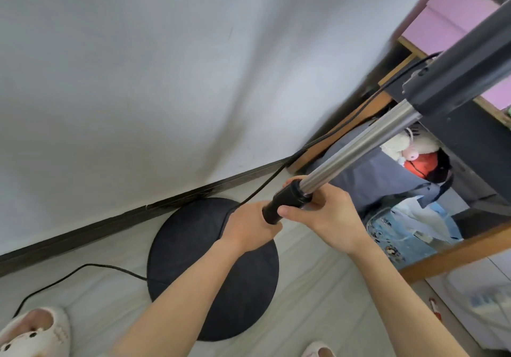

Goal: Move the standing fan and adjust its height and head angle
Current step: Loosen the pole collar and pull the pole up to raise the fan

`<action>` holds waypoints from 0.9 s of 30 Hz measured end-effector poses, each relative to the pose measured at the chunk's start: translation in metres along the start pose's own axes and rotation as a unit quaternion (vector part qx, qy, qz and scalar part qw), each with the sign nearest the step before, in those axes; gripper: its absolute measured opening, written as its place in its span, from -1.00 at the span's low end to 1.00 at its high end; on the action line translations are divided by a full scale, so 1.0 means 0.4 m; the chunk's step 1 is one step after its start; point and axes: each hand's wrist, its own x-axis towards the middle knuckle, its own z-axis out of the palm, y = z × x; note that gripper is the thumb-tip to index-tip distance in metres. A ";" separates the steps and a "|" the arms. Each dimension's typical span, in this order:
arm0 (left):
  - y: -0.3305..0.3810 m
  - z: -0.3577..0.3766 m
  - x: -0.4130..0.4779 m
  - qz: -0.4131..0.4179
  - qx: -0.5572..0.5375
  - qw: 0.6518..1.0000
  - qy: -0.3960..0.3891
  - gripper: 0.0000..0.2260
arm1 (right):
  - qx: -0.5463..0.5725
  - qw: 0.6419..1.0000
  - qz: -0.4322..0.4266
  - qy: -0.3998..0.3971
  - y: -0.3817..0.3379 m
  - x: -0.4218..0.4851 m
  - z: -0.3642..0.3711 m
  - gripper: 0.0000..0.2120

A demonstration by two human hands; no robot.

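The standing fan stands on a round black base (193,246) on the pale floor near the wall. Its silver inner pole (356,149) rises out of a black collar (287,196) toward the dark upper housing (456,71) at top right. My left hand (249,228) grips the black lower tube just below the collar. My right hand (326,212) curls round the collar from the right, thumb on its near side. The fan head is out of frame.
A black power cord (83,268) runs from the base across the floor and another length climbs the wall. A wooden-framed shelf (456,248) with clothes and plush toys stands right. Slippers (33,331) lie bottom left. The white wall is close behind.
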 end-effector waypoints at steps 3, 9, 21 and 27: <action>0.000 -0.002 0.001 0.006 0.008 1.000 0.005 -0.88 | -0.107 0.991 0.005 0.082 -0.018 0.002 0.026 -0.62; 0.006 -0.005 0.003 -0.003 0.003 1.000 -0.009 -0.89 | -0.079 0.997 0.017 -0.002 -0.027 0.004 -0.004 -0.52; -0.002 0.008 0.006 -0.009 -0.002 1.000 0.018 -0.82 | 0.249 0.964 -0.012 0.090 -0.073 0.044 0.004 -0.76; -0.004 0.005 0.005 -0.020 -0.024 0.999 0.022 -0.83 | 0.422 0.892 0.042 0.159 -0.137 0.099 0.040 -0.53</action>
